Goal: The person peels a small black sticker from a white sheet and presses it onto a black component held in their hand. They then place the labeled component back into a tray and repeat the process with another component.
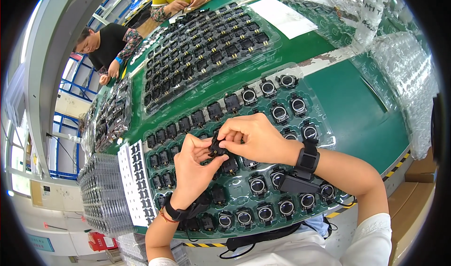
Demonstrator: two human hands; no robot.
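Observation:
Over a clear plastic tray, my left hand and my right hand meet at a small black plastic part. Both hands pinch it between thumb and fingers, which hide most of its shape. In the tray's right half sit black housings with round, silver-rimmed lenses, such as this one. Plain black housings fill pockets at the left and middle. Left of the tray, a white sheet carries rows of black die-cut pieces.
A larger tray of black parts lies farther back on the green table. Stacked clear trays stand left, bubble wrap right. Two people work across the table, near a white paper. Cardboard boxes stand at right.

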